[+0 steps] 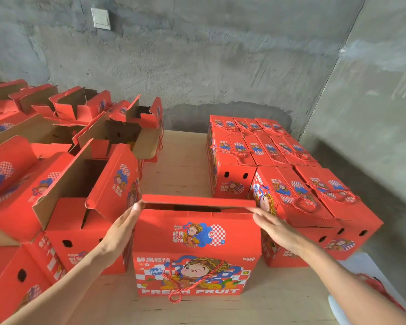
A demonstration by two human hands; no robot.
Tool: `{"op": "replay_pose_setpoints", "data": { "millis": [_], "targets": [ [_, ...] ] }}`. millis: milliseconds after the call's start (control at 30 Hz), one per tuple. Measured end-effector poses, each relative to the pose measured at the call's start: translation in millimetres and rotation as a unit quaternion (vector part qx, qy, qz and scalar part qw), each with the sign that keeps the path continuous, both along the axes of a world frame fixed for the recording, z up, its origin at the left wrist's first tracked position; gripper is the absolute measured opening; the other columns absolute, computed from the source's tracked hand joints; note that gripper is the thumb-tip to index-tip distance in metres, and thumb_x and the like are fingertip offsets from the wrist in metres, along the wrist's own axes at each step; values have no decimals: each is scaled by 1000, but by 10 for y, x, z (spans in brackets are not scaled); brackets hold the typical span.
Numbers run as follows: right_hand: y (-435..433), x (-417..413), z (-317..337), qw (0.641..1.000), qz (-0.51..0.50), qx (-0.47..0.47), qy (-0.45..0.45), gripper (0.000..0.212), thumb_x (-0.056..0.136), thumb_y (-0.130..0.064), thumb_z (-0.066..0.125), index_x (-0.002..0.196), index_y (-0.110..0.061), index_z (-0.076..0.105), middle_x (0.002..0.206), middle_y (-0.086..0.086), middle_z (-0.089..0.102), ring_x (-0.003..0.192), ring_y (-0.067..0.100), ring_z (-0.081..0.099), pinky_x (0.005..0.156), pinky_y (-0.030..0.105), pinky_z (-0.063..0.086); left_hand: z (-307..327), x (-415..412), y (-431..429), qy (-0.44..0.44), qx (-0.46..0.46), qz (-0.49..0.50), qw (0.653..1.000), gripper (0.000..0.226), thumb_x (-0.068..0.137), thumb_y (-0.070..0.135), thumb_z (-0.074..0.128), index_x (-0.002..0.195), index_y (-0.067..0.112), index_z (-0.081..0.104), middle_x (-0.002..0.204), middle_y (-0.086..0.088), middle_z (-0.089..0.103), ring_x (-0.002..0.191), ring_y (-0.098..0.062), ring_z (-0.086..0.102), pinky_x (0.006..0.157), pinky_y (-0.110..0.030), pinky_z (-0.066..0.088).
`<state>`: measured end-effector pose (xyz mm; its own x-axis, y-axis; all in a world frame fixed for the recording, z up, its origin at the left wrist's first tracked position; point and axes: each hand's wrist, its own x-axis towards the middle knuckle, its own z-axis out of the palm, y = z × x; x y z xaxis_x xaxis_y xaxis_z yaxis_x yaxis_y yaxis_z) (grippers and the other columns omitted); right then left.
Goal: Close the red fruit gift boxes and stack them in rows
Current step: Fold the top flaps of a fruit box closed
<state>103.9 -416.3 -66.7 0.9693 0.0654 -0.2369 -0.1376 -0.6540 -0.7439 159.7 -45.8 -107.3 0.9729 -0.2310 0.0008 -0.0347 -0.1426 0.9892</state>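
A red fruit gift box (197, 252) with a cartoon figure and "FRESH FRUIT" print stands in front of me on the wooden surface. Its near top flap leans inward and the far flap (197, 200) is folded down over the opening, with a dark gap between them. My left hand (124, 227) lies with straight fingers against the box's upper left corner. My right hand (273, 225) lies flat on the upper right corner, fingertips at the far flap. A red cord handle (177, 293) hangs down the front face.
Closed red boxes (263, 151) stand in rows at the right, close to the box in front. Open boxes (80, 184) with raised flaps crowd the left side. Bare wooden surface (183, 160) runs between the two groups. A grey concrete wall (197, 66) stands behind.
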Motion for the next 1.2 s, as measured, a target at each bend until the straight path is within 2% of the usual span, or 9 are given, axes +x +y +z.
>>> {"op": "replay_pose_setpoints", "data": {
  "millis": [67,133,233,367,500,700,933,1067,1200],
  "targets": [
    [150,53,7,997,-5,-56,-60,43,100,-36,40,137,-53,28,116,-23,51,105,-7,49,85,13,34,73,-7,-81,-25,17,-10,999,58,88,65,38,140,45,25,144,22,28,125,16,29,109,-22,21],
    [255,90,-36,983,-4,-126,-136,44,98,-25,42,135,-49,35,81,-20,50,66,-10,52,62,9,36,72,42,-140,-37,71,11,997,60,96,36,48,147,39,17,146,13,34,131,-3,36,111,-31,31],
    [342,93,-190,956,-42,-177,-228,26,96,-19,43,118,-29,53,84,-22,49,54,-13,48,54,10,34,22,21,-204,-103,182,76,975,65,95,15,52,150,25,18,135,1,51,122,-21,51,103,-39,42],
    [407,23,-437,936,-128,-183,-270,20,96,-20,50,96,-13,68,100,-3,56,78,12,59,67,26,40,-143,-52,-234,-113,134,136,975,44,93,15,57,134,12,41,117,-2,62,106,-20,60,89,-34,50],
    [433,-10,-459,928,-140,-115,-326,14,90,-6,59,85,-2,71,91,2,61,81,15,61,73,17,40,-199,-96,-303,-133,90,205,966,11,91,14,60,102,17,59,91,9,64,83,1,59,64,-6,44],
    [437,-17,-482,930,-184,-62,-311,17,90,-9,61,76,-1,67,84,3,61,80,15,57,73,24,41,-231,-81,-342,-147,134,239,950,17,94,18,55,79,12,60,78,2,61,69,-16,54,57,-27,38],
    [424,78,-464,938,-207,-56,-273,26,90,-9,60,75,12,65,90,14,60,79,29,57,74,36,43,-251,-26,-332,-129,147,254,947,11,89,7,60,82,5,67,95,4,61,84,-16,54,69,-27,37],
    [431,36,-503,937,-232,-37,-260,13,87,-9,64,96,-1,61,96,7,61,89,22,57,72,20,34,-250,-49,-306,-83,59,249,963,21,85,1,63,98,15,56,90,8,60,90,-16,60,72,-19,43],
    [417,36,-483,940,-245,29,-237,51,85,-5,65,131,-10,42,127,-2,46,118,13,44,96,19,30,-185,-86,-310,-75,26,212,974,43,87,-7,57,124,10,44,109,2,56,105,-18,57,88,-27,45]
  ]
}}
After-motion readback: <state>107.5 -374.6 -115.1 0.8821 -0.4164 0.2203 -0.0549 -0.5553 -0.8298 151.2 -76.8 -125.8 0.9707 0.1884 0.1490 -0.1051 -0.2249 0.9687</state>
